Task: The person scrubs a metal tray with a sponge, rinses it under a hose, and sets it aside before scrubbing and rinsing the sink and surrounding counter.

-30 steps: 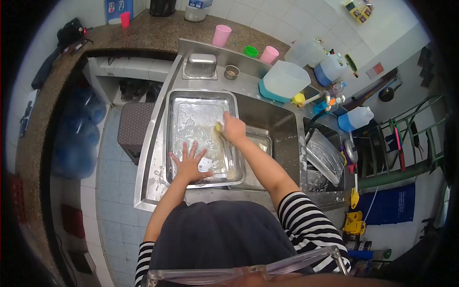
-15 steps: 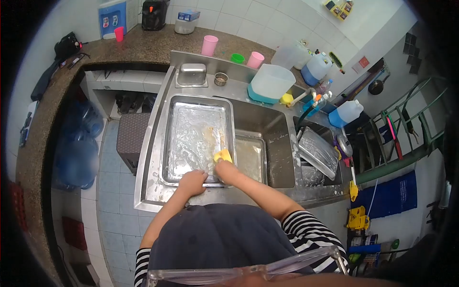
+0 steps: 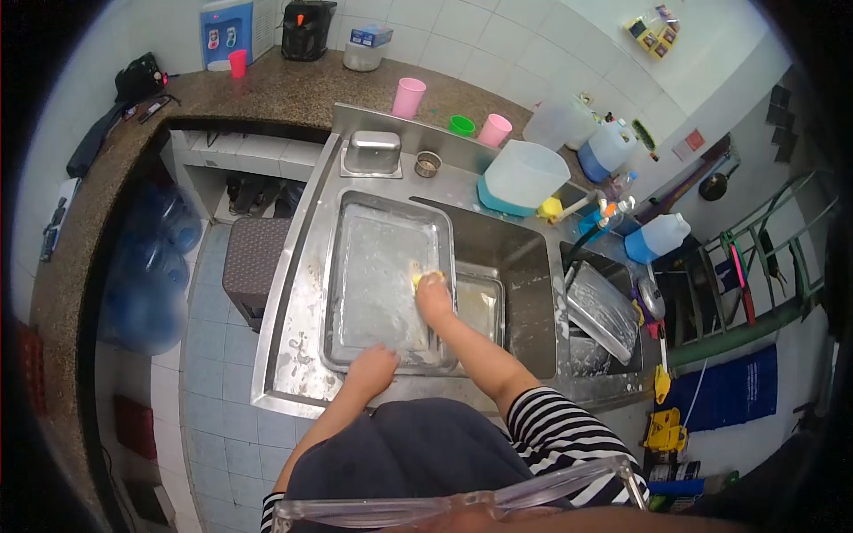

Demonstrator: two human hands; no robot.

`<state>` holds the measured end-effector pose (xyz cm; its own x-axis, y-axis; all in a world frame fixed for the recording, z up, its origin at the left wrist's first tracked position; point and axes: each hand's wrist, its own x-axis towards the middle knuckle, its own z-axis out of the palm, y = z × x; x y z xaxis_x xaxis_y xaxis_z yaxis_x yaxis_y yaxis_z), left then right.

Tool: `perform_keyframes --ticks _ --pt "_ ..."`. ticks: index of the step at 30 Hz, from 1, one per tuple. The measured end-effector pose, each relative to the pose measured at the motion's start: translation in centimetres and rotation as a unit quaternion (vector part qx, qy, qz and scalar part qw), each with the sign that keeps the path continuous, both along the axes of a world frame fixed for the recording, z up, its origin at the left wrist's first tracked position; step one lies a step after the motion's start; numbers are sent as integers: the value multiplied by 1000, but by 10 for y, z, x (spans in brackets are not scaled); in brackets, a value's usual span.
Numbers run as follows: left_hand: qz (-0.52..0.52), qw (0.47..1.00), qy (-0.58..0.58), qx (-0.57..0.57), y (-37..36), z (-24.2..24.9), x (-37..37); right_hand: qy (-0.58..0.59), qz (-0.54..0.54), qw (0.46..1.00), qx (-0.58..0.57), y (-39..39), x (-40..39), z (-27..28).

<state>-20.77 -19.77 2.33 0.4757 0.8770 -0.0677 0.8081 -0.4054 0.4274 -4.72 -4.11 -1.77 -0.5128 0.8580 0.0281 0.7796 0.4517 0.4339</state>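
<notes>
A large rectangular metal tray (image 3: pixel 384 266) rests on the steel sink's drainboard, its inside wet and streaked with suds. My left hand (image 3: pixel 373 369) grips the tray's near rim. Closed around a yellow sponge (image 3: pixel 418 279), my right hand (image 3: pixel 434 300) presses it onto the tray's inner right side; the fingers cover most of the sponge. Beside this tray, a second metal tray (image 3: pixel 500 306) lies in the sink basin (image 3: pixel 524 275) with cloudy liquid in it. Another tray (image 3: pixel 602 311), coated with suds, leans in the small right basin.
Behind the basin stands a clear container of blue-green liquid (image 3: pixel 524 178). Pink cups (image 3: pixel 409 98) and a green cup (image 3: pixel 461 125) line the stone counter (image 3: pixel 293 93). A faucet (image 3: pixel 582 205) and blue-liquid jugs (image 3: pixel 656 238) are at right. A brown stool (image 3: pixel 253 266) stands left.
My right hand has slid the sponge away from me along the tray's right side. My left hand stays at the near rim. The whole view has shifted slightly.
</notes>
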Motion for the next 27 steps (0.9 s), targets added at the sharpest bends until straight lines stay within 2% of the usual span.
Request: perform_keyframes --ticks 2,5,6,8,9,10,11,12,14,16,18,21,22,24,25,26,27 --pt "-4 998 -56 -10 0 6 -5 49 -27 998 3 36 -7 2" --pt "-16 999 -19 -38 3 19 -8 118 -43 992 16 89 -15 5" --pt "-10 999 -35 -36 3 9 -8 123 -43 991 18 106 -17 0" --pt "-6 998 -33 -45 4 11 -8 282 -57 954 80 136 -19 -14" --pt "-4 998 -37 -59 6 13 -8 284 -60 954 79 146 -22 -10" --pt "-2 997 -33 -74 6 14 -8 293 -93 951 9 149 -23 -2" --pt "-5 996 -34 -81 6 16 -7 299 -126 944 -64 146 -24 2" --pt "2 996 -32 -81 7 19 -6 298 -131 943 -70 133 -24 5" --pt "6 996 -32 -83 7 21 -9 261 -57 958 -102 88 -27 9" --pt "17 995 -41 -94 8 21 -8 310 19 934 -173 29 -23 11" --pt "19 994 -55 -95 7 19 -8 267 58 930 -246 -19 -21 23" --pt "18 993 -66 -93 7 20 -8 207 24 936 -282 -20 -16 32" --pt "15 994 -64 -89 8 20 -9 254 46 941 -218 -1 -16 27" --pt "7 994 -60 -89 10 14 -9 281 -16 949 -139 51 -19 16" --pt "0 994 -59 -90 10 11 -9 284 -83 951 -88 75 -25 15" --pt "1 994 -57 -89 9 10 -9 311 -112 943 -30 100 -30 6" --pt "4 994 -65 -88 9 10 -8 314 -111 943 -29 113 -38 8"
